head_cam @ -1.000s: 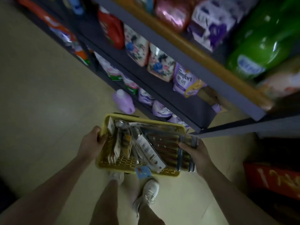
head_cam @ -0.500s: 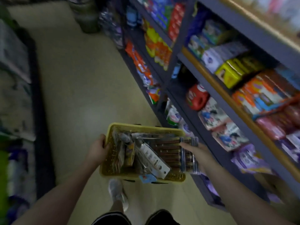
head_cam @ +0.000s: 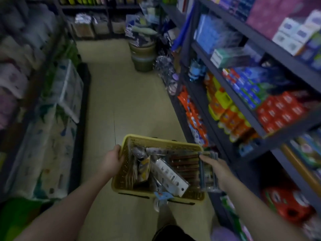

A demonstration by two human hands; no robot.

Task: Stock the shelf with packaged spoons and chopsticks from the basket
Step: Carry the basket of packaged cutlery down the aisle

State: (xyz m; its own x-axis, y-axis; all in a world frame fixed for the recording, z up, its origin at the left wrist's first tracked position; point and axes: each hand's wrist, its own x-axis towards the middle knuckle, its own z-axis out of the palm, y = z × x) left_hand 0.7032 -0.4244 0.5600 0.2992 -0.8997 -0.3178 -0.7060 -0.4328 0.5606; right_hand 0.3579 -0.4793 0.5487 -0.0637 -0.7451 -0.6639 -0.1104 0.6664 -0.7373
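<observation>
The yellow basket [head_cam: 161, 145], full of packaged spoons and chopsticks [head_cam: 184, 164], is carried in the aisle. The left hand [head_cam: 111, 160] grips its left edge; the right hand [head_cam: 217, 171] clasps a packet [head_cam: 207, 173] against the right edge. Judged from this, stocking has not begun: nothing from it sits on the shelf [head_cam: 231, 100] alongside.

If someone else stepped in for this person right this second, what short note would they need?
Left hand: gripping the left rim of the yellow basket.
Right hand: on the basket's right end, fingers also around a clear packet.
Goods: packaged chopsticks and a white carded pack lie in the basket, carried down the aisle beside the shelf.
Done: nothing visibly shelved.
Left: reach the right shelf, unload everything.
</observation>
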